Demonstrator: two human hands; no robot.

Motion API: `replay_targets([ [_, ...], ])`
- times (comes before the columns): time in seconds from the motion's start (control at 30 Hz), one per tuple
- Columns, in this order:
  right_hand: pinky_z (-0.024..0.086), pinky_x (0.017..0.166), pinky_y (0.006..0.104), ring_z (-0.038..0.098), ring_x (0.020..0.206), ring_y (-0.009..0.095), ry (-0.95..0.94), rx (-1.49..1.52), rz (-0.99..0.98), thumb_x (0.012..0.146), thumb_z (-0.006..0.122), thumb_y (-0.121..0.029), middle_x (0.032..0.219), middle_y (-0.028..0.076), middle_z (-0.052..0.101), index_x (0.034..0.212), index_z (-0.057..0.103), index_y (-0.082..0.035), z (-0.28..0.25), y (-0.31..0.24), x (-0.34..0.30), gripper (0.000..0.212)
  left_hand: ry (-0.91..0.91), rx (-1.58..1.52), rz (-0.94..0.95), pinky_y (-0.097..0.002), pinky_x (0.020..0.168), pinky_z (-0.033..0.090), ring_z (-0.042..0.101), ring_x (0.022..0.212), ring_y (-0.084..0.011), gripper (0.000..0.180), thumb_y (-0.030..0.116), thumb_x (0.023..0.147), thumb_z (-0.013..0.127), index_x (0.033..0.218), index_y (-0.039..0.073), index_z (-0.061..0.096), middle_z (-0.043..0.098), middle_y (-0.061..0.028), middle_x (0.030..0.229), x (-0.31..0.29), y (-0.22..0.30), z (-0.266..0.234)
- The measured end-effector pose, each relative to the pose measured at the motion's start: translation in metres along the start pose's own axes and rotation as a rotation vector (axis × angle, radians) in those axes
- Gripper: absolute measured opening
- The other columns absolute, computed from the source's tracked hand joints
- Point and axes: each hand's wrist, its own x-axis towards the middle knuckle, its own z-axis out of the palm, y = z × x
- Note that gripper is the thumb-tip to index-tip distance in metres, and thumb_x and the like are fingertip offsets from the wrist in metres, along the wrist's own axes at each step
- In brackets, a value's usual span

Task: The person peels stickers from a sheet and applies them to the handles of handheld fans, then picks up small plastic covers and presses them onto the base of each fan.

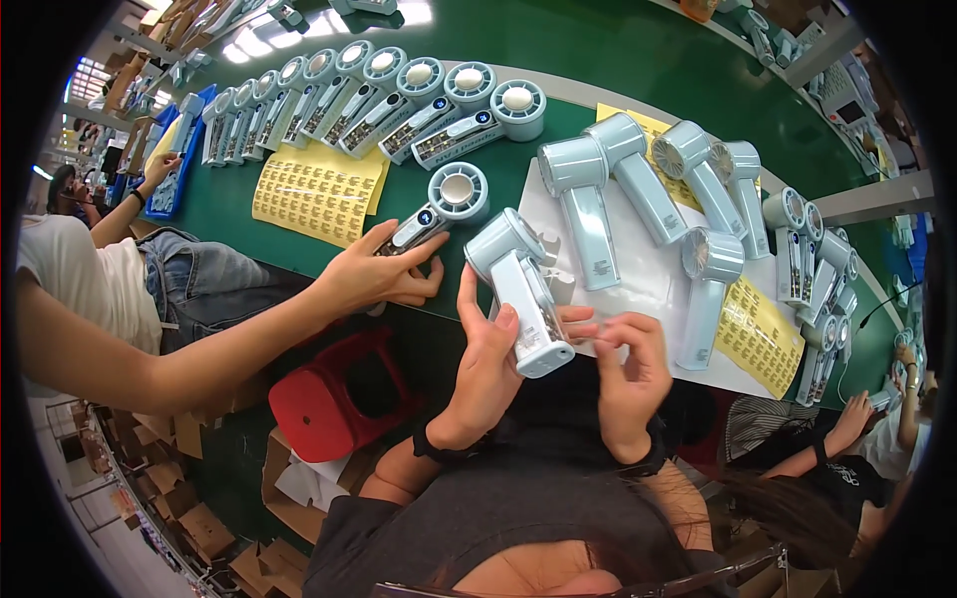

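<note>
My left hand point(483, 374) is closed round a pale blue handheld fan point(523, 309), its round head up and its handle end towards me. Just right of the handle end, my right hand point(633, 384) has thumb and forefinger pinched together; whatever they hold, if anything, is too small to make out. A co-worker's hand point(374, 264) from the left grips another fan point(457, 194) close to mine. Beyond my hands, several similar fans point(590, 219) lie on a white sheet point(638, 314).
A row of fans point(394, 110) curves along the green table point(558, 60). Yellow sticker sheets lie at left point(314, 194) and right point(763, 334). More fans point(797, 239) cluster at the right. A red stool point(309, 409) and cardboard boxes point(199, 528) stand below the table at left.
</note>
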Motion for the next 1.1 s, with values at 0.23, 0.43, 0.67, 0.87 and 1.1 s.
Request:
replay_targets([
  [0.23,0.047,0.089,0.0360,0.059,0.105,0.024,0.062,0.024,-0.444,0.073,0.083,-0.009,0.116,0.016,0.064,0.124,0.055,0.001,-0.016,-0.052,0.040,0.059,0.056,0.115,0.067,-0.0471,0.103,0.044,0.056,0.124,-0.0394,0.080,0.056,0.102,0.034,0.154,0.018,-0.015,0.048,-0.0315,0.139,0.006,-0.004,0.040],
  [0.43,0.047,0.092,0.0380,0.062,0.105,0.026,-0.222,-0.078,-0.587,0.064,0.089,-0.008,0.116,0.018,0.066,0.141,0.035,0.004,-0.038,-0.062,0.077,0.095,0.031,0.456,0.062,-0.0439,0.107,0.040,0.048,0.134,-0.0378,0.092,0.062,0.094,0.052,0.156,0.006,0.012,0.047,-0.0261,0.144,-0.014,0.005,0.018],
  [0.67,0.048,0.092,0.0358,0.064,0.099,0.024,-0.342,0.200,-0.347,0.066,0.090,-0.009,0.109,0.014,0.067,0.125,0.056,0.001,-0.042,-0.062,0.085,0.069,-0.173,1.283,0.689,-0.0444,0.106,0.044,0.057,0.125,-0.0399,0.079,0.002,0.072,0.082,0.141,-0.002,0.045,0.058,-0.0238,0.134,0.016,0.031,0.034],
  [0.87,0.049,0.090,0.0335,0.063,0.097,0.022,-0.225,0.159,-0.342,0.070,0.087,-0.003,0.095,0.010,0.065,0.113,0.066,-0.003,-0.061,-0.088,0.096,0.048,-0.325,1.154,0.652,-0.0502,0.110,0.040,0.058,0.124,-0.0397,0.067,-0.012,0.072,0.073,0.134,-0.001,0.050,0.061,-0.0220,0.131,0.028,0.033,0.028],
  [1.1,0.051,0.079,0.0271,0.062,0.086,0.013,-0.281,0.622,0.172,0.076,0.082,0.001,0.090,0.008,0.064,0.093,0.064,-0.001,-0.075,-0.091,0.099,0.026,-0.304,1.068,0.859,-0.0571,0.112,0.035,0.056,0.127,-0.0411,0.065,-0.018,0.069,0.068,0.130,0.000,0.053,0.062,-0.0219,0.129,0.055,0.028,0.027],
])
